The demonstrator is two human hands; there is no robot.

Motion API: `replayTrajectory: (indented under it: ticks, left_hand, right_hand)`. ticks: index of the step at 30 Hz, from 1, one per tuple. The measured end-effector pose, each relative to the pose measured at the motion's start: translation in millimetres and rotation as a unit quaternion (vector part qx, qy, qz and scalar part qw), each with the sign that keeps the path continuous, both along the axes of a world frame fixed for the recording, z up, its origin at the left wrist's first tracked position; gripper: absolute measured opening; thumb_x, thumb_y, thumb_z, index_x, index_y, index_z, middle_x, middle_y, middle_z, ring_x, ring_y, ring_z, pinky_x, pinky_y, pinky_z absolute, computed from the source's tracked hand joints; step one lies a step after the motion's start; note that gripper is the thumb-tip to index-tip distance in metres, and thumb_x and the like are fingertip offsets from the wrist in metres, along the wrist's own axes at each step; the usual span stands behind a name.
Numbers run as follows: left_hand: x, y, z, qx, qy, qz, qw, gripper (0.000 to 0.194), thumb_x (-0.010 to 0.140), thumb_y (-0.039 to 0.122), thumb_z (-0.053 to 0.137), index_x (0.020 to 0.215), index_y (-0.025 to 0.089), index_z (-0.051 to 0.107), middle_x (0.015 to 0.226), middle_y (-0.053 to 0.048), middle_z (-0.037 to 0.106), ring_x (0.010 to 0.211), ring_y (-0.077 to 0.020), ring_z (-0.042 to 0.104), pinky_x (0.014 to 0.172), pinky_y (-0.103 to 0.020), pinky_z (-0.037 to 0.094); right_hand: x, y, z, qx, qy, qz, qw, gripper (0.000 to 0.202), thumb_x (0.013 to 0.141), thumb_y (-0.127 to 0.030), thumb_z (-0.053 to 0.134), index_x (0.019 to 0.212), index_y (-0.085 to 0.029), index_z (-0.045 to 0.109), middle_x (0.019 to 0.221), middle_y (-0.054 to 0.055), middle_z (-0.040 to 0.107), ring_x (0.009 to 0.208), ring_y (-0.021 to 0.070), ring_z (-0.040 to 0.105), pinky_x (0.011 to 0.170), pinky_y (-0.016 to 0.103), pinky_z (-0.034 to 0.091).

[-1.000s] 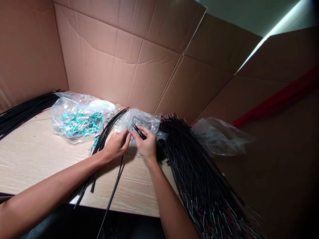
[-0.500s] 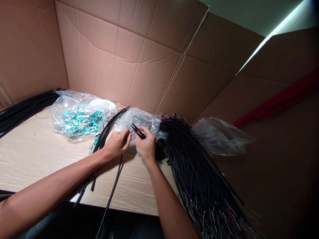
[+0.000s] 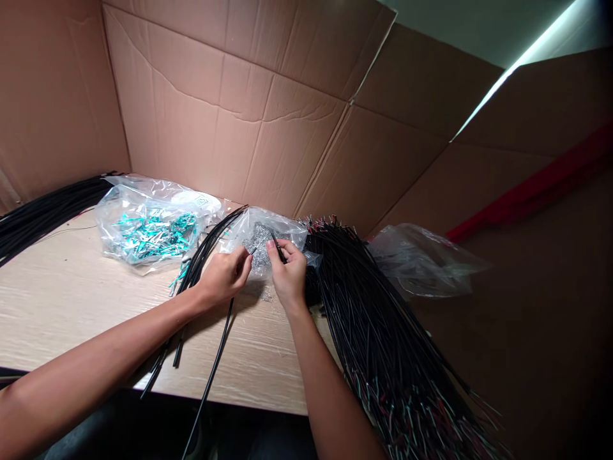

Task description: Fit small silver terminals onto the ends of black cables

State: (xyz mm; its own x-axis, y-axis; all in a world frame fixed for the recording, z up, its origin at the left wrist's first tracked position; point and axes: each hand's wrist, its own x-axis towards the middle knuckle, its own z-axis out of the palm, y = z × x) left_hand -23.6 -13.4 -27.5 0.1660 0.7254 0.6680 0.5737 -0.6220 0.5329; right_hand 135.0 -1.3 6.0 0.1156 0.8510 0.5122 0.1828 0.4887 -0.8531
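Pinched in my left hand (image 3: 226, 275) is the end of a black cable (image 3: 215, 367), which hangs down past the table's front edge. A short tip pokes out beyond my fingertips. My right hand (image 3: 290, 273) is closed around a small black tool (image 3: 280, 249) with narrow pointed blades, which looks like thread snips. The tool is apart from the cable tip. Just behind both hands lies a clear plastic bag (image 3: 262, 244) with small silvery bits in it. Left of my left hand runs a thin bundle of black cables (image 3: 204, 255).
A clear bag of teal and silver pieces (image 3: 153, 233) lies at the left. Further left is another black cable bundle (image 3: 57, 195). A large heap of cables (image 3: 378, 319) with coloured wire ends fills the right, beside an additional clear bag (image 3: 426, 262). Cardboard walls (image 3: 201, 108) stand behind.
My right hand has moved right, away from my left hand, and the black tool has turned more upright. My left hand holds the cable in nearly the same place.
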Motion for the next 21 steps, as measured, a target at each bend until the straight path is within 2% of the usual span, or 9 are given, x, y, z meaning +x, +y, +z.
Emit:
replayTrajectory:
  ticks: [4,9,14,17,21]
  left_hand:
    - [0.7,0.2,-0.8,0.007,0.004,-0.015,1.000,0.019,0.100,0.025,0.049,0.082,0.019,0.050,0.057,0.006,0.042,0.046,-0.0089,0.034,0.051,-0.027,0.022]
    - [2.3,-2.0,4.5,-0.017,-0.029,-0.038,0.999,0.020,0.100,0.024,0.049,0.081,0.018,0.051,0.058,0.005,0.044,0.048,-0.0088,0.035,0.053,-0.026,0.025]
    - [0.4,-1.4,12.6,-0.094,-0.101,-0.046,0.989,0.029,0.102,0.030,0.049,0.077,0.017,0.056,0.059,0.002,0.051,0.051,-0.0101,0.043,0.052,-0.025,0.029]
    - [-1.0,2.7,14.0,-0.159,-0.181,-0.073,0.968,0.033,0.103,0.039,0.050,0.084,0.015,0.062,0.062,0.000,0.057,0.054,-0.0114,0.050,0.051,-0.024,0.034]
    - [-1.1,7.4,14.7,-0.253,-0.307,-0.147,0.905,0.040,0.099,0.054,0.053,0.090,0.015,0.061,0.053,0.005,0.050,0.040,-0.0093,0.040,0.040,-0.022,0.027]
  right_hand:
    - [-1.3,-1.8,-2.3,0.009,-0.023,0.040,0.999,0.027,0.085,-0.038,0.078,0.104,-0.019,0.075,0.096,0.008,0.078,0.084,0.0222,0.072,0.074,0.034,0.057]
    - [-4.8,-0.5,-7.3,0.014,-0.047,0.055,0.997,0.017,0.085,-0.036,0.076,0.088,-0.019,0.078,0.087,0.006,0.077,0.079,0.0212,0.069,0.072,0.033,0.055]
    - [7.5,-3.4,5.3,0.020,-0.042,0.023,0.999,0.027,0.090,-0.045,0.071,0.083,-0.019,0.071,0.077,0.003,0.069,0.071,0.0181,0.060,0.065,0.030,0.046]
    - [20.1,-7.0,14.0,0.024,-0.144,0.015,0.989,0.036,0.098,-0.048,0.060,0.076,-0.019,0.066,0.070,0.002,0.062,0.065,0.0164,0.053,0.062,0.030,0.039]
    - [28.7,-7.6,15.6,0.033,-0.262,-0.018,0.964,0.040,0.097,-0.046,0.060,0.068,-0.019,0.060,0.061,-0.002,0.052,0.060,0.0145,0.047,0.059,0.030,0.033]
